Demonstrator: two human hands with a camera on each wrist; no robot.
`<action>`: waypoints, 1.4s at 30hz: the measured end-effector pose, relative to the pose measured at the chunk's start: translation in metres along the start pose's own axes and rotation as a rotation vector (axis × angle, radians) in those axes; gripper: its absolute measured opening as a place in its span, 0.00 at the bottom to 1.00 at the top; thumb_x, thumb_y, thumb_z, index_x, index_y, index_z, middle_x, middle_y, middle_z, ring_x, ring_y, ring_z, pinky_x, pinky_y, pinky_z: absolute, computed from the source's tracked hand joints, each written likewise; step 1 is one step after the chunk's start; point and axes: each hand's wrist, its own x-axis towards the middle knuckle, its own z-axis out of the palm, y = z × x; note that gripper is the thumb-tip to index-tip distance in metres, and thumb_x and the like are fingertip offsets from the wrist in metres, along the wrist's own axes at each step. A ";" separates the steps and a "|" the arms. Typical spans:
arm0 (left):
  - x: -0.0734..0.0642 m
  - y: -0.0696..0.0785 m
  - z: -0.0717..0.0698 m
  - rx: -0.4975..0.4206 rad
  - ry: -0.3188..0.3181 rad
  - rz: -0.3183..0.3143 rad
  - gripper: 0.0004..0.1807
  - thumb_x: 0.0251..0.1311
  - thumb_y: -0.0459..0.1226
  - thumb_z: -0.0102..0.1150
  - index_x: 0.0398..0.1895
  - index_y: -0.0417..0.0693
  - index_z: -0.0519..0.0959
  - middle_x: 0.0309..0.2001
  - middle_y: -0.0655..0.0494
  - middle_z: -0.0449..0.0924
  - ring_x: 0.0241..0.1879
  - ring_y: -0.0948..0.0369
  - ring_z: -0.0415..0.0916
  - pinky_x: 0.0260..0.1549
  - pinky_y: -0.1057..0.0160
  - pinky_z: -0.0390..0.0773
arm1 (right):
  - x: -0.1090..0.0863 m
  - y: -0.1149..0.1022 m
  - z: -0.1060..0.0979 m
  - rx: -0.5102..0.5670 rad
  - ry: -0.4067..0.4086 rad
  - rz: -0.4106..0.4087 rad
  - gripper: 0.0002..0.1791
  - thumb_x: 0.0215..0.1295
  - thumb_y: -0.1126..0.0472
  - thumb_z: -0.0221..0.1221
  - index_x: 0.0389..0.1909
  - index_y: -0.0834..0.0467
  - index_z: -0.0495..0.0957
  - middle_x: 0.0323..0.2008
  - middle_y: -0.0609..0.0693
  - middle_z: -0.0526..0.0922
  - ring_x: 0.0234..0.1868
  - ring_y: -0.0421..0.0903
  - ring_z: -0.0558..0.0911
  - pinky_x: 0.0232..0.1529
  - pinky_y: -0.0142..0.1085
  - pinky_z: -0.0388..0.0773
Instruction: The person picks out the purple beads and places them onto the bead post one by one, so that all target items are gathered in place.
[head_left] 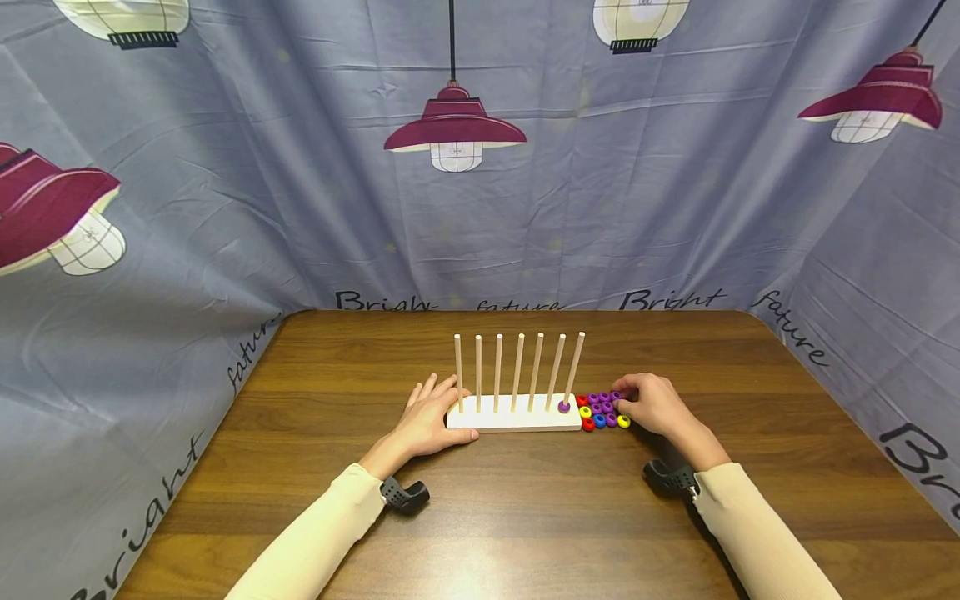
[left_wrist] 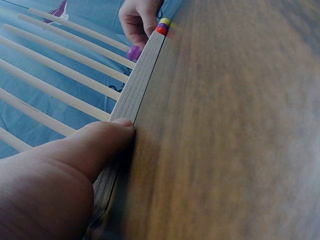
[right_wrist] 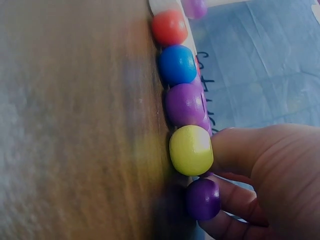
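Note:
A pale wooden peg stand (head_left: 517,422) with a row of upright pegs lies lengthwise across the table. My left hand (head_left: 427,423) holds its left end, thumb along the front face and the other fingers spread behind. One purple bead (head_left: 564,407) sits at the foot of the rightmost peg. Against the stand's right end, red, yellow, blue and purple beads are packed in rows. My right hand (head_left: 654,403) is at the right edge of this group, thumb and fingers curled round a purple bead (right_wrist: 202,199) just behind the yellow bead (right_wrist: 191,150).
The brown wooden table (head_left: 517,517) extends around the stand and beads. A grey-blue curtain (head_left: 525,225) printed with lamps and lettering hangs behind it and at both sides. Black straps with mounts (head_left: 405,496) are worn on both wrists.

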 end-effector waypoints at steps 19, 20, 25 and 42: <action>0.000 0.000 0.000 -0.002 -0.001 0.000 0.37 0.52 0.55 0.72 0.66 0.53 0.77 0.77 0.39 0.61 0.79 0.34 0.47 0.77 0.33 0.44 | 0.002 0.003 0.001 0.003 0.002 -0.016 0.09 0.57 0.65 0.66 0.38 0.63 0.87 0.29 0.51 0.88 0.32 0.44 0.82 0.36 0.41 0.77; 0.001 0.000 0.000 -0.001 -0.002 0.000 0.37 0.52 0.55 0.72 0.66 0.53 0.77 0.78 0.40 0.61 0.80 0.34 0.47 0.77 0.33 0.44 | 0.002 0.003 0.001 0.004 0.003 -0.018 0.09 0.57 0.65 0.66 0.38 0.63 0.87 0.29 0.51 0.88 0.32 0.44 0.82 0.36 0.41 0.77; 0.001 0.000 -0.001 -0.006 -0.006 -0.006 0.37 0.52 0.54 0.72 0.66 0.53 0.77 0.78 0.40 0.61 0.80 0.35 0.47 0.78 0.34 0.43 | 0.002 0.003 0.001 0.003 0.006 -0.022 0.09 0.57 0.65 0.66 0.38 0.63 0.86 0.29 0.52 0.88 0.32 0.45 0.83 0.37 0.42 0.78; 0.000 0.001 -0.002 0.003 -0.004 0.004 0.37 0.53 0.54 0.71 0.67 0.53 0.76 0.77 0.39 0.61 0.79 0.34 0.48 0.77 0.33 0.44 | 0.002 -0.002 -0.014 0.010 0.018 -0.009 0.07 0.57 0.65 0.67 0.37 0.60 0.86 0.27 0.50 0.87 0.28 0.40 0.78 0.31 0.36 0.72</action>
